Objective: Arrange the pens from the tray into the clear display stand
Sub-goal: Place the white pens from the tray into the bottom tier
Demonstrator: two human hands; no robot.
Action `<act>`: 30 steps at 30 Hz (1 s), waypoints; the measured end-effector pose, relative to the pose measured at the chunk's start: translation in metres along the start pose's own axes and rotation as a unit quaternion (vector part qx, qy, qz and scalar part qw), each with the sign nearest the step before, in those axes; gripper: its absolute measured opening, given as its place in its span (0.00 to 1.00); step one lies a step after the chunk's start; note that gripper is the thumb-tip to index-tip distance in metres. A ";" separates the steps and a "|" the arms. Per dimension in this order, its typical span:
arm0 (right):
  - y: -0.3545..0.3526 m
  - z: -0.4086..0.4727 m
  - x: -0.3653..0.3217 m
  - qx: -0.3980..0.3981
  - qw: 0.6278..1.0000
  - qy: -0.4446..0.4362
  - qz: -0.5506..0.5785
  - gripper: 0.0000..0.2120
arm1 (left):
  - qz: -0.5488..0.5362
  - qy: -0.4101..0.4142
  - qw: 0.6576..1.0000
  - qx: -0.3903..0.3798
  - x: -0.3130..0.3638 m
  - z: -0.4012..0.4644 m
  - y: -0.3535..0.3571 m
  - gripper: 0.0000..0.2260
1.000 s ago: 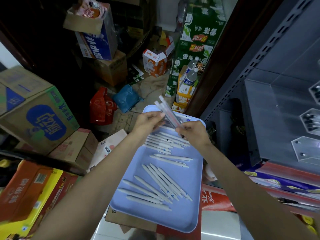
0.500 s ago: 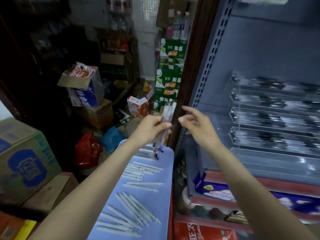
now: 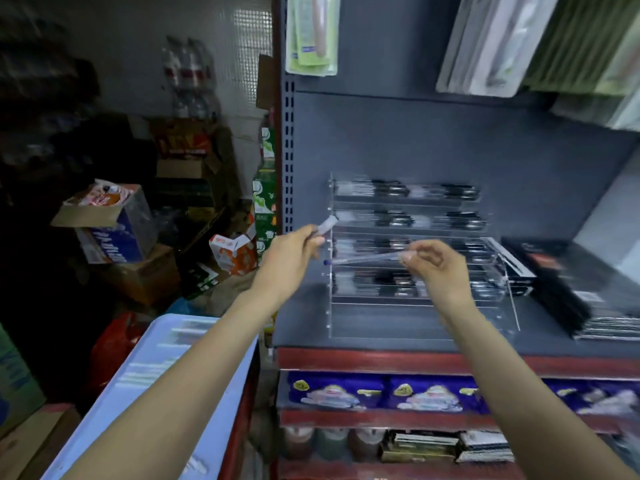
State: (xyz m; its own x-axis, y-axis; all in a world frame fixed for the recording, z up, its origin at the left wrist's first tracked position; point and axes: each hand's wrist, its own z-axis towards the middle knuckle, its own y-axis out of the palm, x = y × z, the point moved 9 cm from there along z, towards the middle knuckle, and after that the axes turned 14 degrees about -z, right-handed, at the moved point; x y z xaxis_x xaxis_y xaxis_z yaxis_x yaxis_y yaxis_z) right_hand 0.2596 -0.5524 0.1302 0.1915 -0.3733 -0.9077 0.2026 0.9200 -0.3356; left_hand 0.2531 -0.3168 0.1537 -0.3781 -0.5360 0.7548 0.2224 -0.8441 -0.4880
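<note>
The clear tiered display stand sits on the grey shelf, its upper tiers filled with dark pens. My right hand pinches one pale pen and holds it level in front of the stand's middle tiers, blue tip pointing left. At the stand's left edge, my left hand grips a bunch of pens whose ends stick up past the fingers. The light blue tray lies at lower left with several pale pens on it, blurred and partly behind my left arm.
Black boxes are stacked on the shelf just right of the stand. Packaged goods hang above. Lower shelves hold blue packets and notebooks. Cardboard boxes and a red bag crowd the floor to the left.
My view swung right and up from the tray to the shelf. Both hands rose to the stand, and my right hand took one pen out of the bunch in the left hand.
</note>
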 end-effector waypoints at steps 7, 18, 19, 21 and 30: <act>-0.024 0.019 0.036 -0.024 0.994 0.010 -0.103 0.10 | 0.036 -0.013 0.994 -0.104 0.023 -0.005 0.066 0.15; 0.001 0.031 0.031 -0.090 0.922 -0.132 -0.353 0.04 | -0.061 -0.068 0.992 -0.084 0.025 -0.017 0.062 0.10; 0.003 0.032 0.031 -0.092 0.917 -0.139 -0.363 0.04 | -0.050 -0.063 0.993 -0.081 0.025 -0.017 0.061 0.09; 0.007 0.034 0.031 -0.096 0.905 -0.153 -0.385 0.03 | -0.011 -0.043 0.996 -0.071 0.026 -0.017 0.058 0.08; 0.002 0.013 0.002 -0.196 0.967 -0.138 -0.086 0.10 | 0.028 -0.019 0.996 -0.085 0.038 -0.020 0.074 0.08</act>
State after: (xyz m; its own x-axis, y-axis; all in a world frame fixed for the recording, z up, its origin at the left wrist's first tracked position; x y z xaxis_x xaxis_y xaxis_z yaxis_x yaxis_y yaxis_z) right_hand 0.2724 -0.5526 0.1311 0.4472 -0.4935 -0.7459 -0.1141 0.7957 -0.5949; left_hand 0.2376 -0.3994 0.1377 -0.3352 -0.5845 0.7390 0.0854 -0.8000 -0.5940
